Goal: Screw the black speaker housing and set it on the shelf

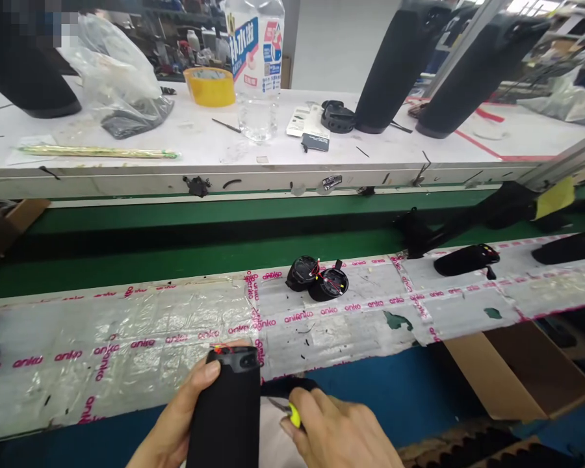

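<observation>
My left hand (178, 413) is closed around a black cylindrical speaker body (224, 416) at the bottom centre. Its glossy end faces up and away, with red and yellow wires showing at the rim. Just to its right, my right hand (338, 426) grips a small yellow-handled tool (295, 415) with a thin pointed metal tip aimed at the speaker's side. Whether the tip touches the speaker I cannot tell. A dark strip (292, 385) lies behind the right hand, its kind unclear.
Two black speaker bodies (329, 285) with wires stand on the taped bench (166, 312); another (461, 261) lies farther right. On the white shelf (199, 146) are a water bottle (258, 71), yellow tape (209, 88) and upright speakers (394, 71). A cardboard box (487, 377) sits lower right.
</observation>
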The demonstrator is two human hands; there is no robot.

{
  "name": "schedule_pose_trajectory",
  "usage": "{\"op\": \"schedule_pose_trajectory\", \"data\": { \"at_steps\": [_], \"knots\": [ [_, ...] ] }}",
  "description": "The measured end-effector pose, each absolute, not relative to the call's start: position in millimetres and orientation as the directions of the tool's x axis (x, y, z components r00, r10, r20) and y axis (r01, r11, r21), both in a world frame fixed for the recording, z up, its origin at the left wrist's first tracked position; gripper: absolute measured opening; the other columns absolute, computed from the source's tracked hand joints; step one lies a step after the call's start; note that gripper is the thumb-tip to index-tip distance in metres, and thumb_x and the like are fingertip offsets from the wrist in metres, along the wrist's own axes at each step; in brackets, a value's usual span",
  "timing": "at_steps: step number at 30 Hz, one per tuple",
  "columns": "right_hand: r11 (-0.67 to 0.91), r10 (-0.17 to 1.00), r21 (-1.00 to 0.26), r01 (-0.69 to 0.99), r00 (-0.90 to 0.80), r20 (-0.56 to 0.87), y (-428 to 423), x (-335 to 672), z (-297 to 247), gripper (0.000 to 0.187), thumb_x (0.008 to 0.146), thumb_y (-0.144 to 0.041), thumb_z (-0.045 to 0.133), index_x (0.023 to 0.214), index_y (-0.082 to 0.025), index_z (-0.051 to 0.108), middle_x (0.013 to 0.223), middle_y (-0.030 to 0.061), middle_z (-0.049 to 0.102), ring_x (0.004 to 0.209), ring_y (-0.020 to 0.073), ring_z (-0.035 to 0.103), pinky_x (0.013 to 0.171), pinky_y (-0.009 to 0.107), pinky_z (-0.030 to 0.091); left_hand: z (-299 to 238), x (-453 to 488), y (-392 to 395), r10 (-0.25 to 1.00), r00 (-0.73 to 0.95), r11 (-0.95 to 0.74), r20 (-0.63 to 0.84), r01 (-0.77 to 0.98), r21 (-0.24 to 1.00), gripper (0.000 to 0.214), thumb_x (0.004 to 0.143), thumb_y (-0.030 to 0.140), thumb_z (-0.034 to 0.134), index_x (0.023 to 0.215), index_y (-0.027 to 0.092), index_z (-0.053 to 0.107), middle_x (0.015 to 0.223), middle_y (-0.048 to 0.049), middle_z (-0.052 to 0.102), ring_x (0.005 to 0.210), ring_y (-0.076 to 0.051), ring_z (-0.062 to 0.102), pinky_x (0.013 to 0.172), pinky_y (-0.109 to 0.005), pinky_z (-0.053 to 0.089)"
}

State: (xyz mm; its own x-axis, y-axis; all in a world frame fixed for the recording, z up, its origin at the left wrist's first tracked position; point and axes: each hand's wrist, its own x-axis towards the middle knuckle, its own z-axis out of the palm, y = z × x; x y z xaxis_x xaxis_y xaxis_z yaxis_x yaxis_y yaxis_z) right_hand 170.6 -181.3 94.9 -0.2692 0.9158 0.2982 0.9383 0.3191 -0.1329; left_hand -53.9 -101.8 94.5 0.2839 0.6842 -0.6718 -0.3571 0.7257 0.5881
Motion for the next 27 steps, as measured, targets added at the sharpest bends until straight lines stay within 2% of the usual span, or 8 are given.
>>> {"op": "schedule_pose_trajectory", "data": {
  "at_steps": [2, 4, 6, 13, 20, 24, 27],
  "knots": [
    [0.387, 0.900, -0.141, 0.911, -0.340, 0.274, -169, 169, 98, 0.033, 0.111, -0.039, 0.019, 0.096, -0.026, 0.045, 0.066, -0.0035, 0.060, 0.050, 0.0189, 0.063, 0.044, 0.035, 0.037, 96, -49, -105, 0.661, 0.391, 0.749, -0.641, -0.394, 0.532, 0.052, 0.073, 0.047, 0.082, 0.115, 0.018, 0.076, 0.098, -0.0124, 0.082, 0.087, -0.027, 0.076, 0.079, -0.032, 0.061],
    [0.455, 0.879, -0.129, 0.881, -0.422, 0.220, -160, 169, 104, 0.020, 0.105, -0.043, 0.047, 0.098, -0.025, 0.047, 0.070, -0.0036, 0.061, 0.054, 0.0188, 0.064, 0.045, 0.034, 0.039, 97, -45, -109, 0.666, 0.441, 0.746, -0.602, -0.395, 0.536, 0.047, 0.074, 0.043, 0.081, 0.115, 0.018, 0.077, 0.100, -0.0131, 0.082, 0.088, -0.026, 0.076, 0.083, -0.032, 0.061],
    [0.502, 0.858, -0.103, 0.858, -0.481, 0.177, -156, 170, 109, 0.023, 0.099, -0.043, 0.062, 0.099, -0.024, 0.049, 0.072, -0.0038, 0.062, 0.056, 0.0184, 0.064, 0.046, 0.034, 0.039, 97, -43, -111, 0.674, 0.466, 0.738, -0.573, -0.388, 0.553, 0.046, 0.075, 0.041, 0.080, 0.115, 0.019, 0.077, 0.100, -0.0124, 0.082, 0.087, -0.025, 0.076, 0.085, -0.032, 0.060],
    [0.531, 0.843, -0.089, 0.843, -0.515, 0.157, -156, 172, 107, 0.020, 0.096, -0.036, 0.065, 0.095, -0.026, 0.048, 0.072, -0.0034, 0.061, 0.056, 0.0198, 0.064, 0.046, 0.036, 0.039, 95, -48, -115, 0.690, 0.455, 0.718, -0.562, -0.334, 0.611, 0.052, 0.072, 0.045, 0.084, 0.117, 0.021, 0.074, 0.105, -0.0090, 0.080, 0.092, -0.026, 0.073, 0.085, -0.032, 0.058],
    [0.529, 0.834, -0.068, 0.846, -0.503, 0.226, -154, 177, 113, 0.022, 0.091, -0.033, 0.070, 0.087, -0.026, 0.049, 0.067, -0.0032, 0.059, 0.050, 0.0205, 0.060, 0.042, 0.037, 0.035, 98, -48, -117, 0.713, 0.446, 0.683, -0.541, -0.263, 0.682, 0.058, 0.071, 0.045, 0.083, 0.122, 0.022, 0.067, 0.104, -0.0087, 0.079, 0.092, -0.029, 0.072, 0.081, -0.035, 0.055],
    [0.535, 0.833, -0.065, 0.842, -0.513, 0.209, -154, 174, 107, 0.023, 0.090, -0.035, 0.072, 0.086, -0.025, 0.051, 0.065, -0.0031, 0.060, 0.048, 0.0203, 0.061, 0.041, 0.037, 0.032, 95, -47, -117, 0.698, 0.445, 0.696, -0.561, -0.237, 0.678, 0.070, 0.069, 0.048, 0.083, 0.131, 0.022, 0.062, 0.106, -0.0097, 0.079, 0.097, -0.031, 0.072, 0.086, -0.038, 0.055],
    [0.522, 0.849, -0.088, 0.848, -0.507, 0.151, -152, 171, 96, 0.026, 0.088, -0.040, 0.075, 0.087, -0.025, 0.054, 0.067, -0.0026, 0.065, 0.050, 0.0210, 0.064, 0.041, 0.037, 0.032, 89, -47, -116, 0.683, 0.432, 0.712, -0.589, -0.213, 0.670, 0.075, 0.067, 0.054, 0.083, 0.130, 0.020, 0.063, 0.108, -0.0106, 0.079, 0.101, -0.033, 0.072, 0.091, -0.038, 0.055]
  ]
}}
